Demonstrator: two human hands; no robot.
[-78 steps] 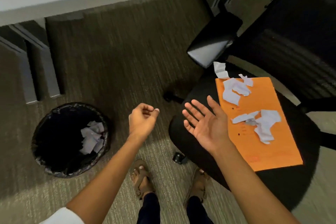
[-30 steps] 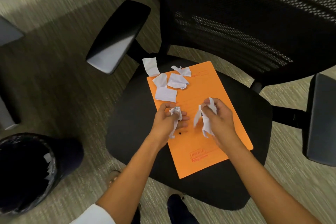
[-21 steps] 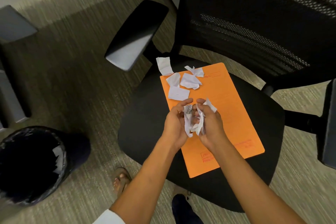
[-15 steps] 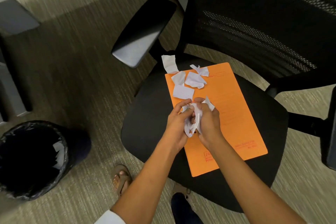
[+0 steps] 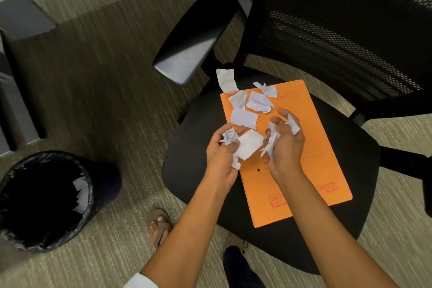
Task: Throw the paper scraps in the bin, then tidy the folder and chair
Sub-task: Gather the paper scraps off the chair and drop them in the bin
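White, torn and crumpled paper scraps (image 5: 244, 107) lie at the far end of an orange folder (image 5: 301, 170) on the black chair seat (image 5: 187, 166) — the left hand (image 5: 222, 154) and right hand (image 5: 286, 145) each grip a crumpled bunch above it.

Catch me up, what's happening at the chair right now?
A person is clearing torn paper off an orange folder lying on the office chair seat. The left hand and the right hand each grip a bunch of white scraps above the folder. More loose scraps lie at the folder's far end. The black-lined bin on the floor to the left already holds some paper.
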